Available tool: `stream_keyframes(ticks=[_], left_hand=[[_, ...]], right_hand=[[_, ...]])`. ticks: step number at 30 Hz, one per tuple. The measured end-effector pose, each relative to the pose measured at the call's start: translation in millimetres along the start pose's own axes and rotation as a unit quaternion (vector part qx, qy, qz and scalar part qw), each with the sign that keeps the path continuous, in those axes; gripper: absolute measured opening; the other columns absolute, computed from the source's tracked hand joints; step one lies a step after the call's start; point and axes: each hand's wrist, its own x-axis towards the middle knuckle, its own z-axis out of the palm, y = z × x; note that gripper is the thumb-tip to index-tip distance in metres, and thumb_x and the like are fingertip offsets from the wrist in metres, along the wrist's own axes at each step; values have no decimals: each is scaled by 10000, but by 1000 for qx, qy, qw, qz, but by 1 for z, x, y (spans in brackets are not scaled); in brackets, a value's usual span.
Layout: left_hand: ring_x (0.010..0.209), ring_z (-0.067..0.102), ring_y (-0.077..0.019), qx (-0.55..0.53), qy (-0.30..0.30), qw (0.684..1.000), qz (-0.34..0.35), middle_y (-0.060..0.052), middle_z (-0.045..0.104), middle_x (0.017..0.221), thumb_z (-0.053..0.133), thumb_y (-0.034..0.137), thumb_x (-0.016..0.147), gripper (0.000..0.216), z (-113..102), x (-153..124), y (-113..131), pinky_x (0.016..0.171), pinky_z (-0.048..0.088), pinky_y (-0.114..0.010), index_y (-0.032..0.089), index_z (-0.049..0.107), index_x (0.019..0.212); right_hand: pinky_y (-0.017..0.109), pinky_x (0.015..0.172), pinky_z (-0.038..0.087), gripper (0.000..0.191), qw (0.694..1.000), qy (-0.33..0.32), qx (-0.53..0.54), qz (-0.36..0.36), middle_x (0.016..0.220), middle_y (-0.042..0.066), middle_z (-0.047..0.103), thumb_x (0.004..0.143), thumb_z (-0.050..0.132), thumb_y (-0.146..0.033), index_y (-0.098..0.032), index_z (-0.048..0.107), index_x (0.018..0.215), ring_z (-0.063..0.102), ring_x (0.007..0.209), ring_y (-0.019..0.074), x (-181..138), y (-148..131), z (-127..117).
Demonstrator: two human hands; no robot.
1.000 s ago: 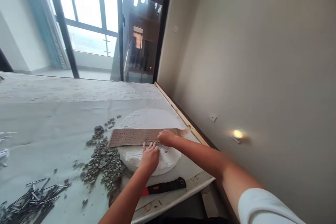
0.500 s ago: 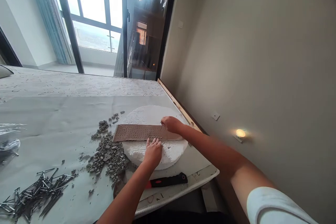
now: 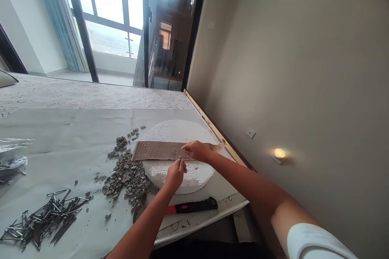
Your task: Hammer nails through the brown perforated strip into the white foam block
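A brown strip (image 3: 158, 151) dotted with rows of small holes lies across a round white foam block (image 3: 170, 131). My left hand (image 3: 176, 176) is closed at the strip's near edge, pinching what looks like a nail (image 3: 180, 158) with its head up. Over the right part of the strip is my right hand (image 3: 197, 151), fingers apart and pointing left, with nothing visible in them. A hammer (image 3: 194, 206) with a black and red handle lies in front of the foam block; my left forearm covers part of it.
Grey stone chips (image 3: 127, 180) are heaped left of the foam block. A pile of nails (image 3: 45, 218) lies at the front left, with a clear plastic bag (image 3: 13, 166) behind it. A wooden edge strip (image 3: 209, 123) runs along the wall on the right.
My left hand has lifted off the strip's edge and closed in a pinch. My right hand's fingers have opened from a pinch and shifted slightly left and down.
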Motion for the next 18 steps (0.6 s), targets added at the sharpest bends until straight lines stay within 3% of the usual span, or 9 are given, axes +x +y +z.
stream_keyframes(ticks=[3,6,10,18], left_hand=[[1028,587,-252,179,30,980,82,-133,674,970,293,312,903,345,-7,-5,3,871,426,-397,165,577,776],[1286,388,-263,286,15,948,140,-144,567,1249,321,246,907,313,-6,-6,1,1048,286,-440,144,615,873],[1289,387,-264,349,-22,929,124,-150,537,1289,321,217,911,330,-1,-3,-6,1085,236,-461,122,634,956],[1268,416,-260,358,-40,928,99,-158,559,1258,309,176,907,345,-4,-2,0,1071,241,-504,123,634,1009]], right_hand=[[233,670,439,245,998,-24,-52,23,933,88,682,837,461,-119,-136,705,853,618,802,165,0,8,18],[244,657,447,235,994,-47,-93,25,900,110,670,801,467,-68,-115,698,798,620,791,180,1,11,37],[267,675,463,248,988,-62,-139,12,928,145,655,785,458,-32,-96,678,881,622,852,208,5,9,49],[310,701,482,254,978,-97,-178,-59,921,171,653,783,463,-23,-79,673,914,636,866,240,7,10,44]])
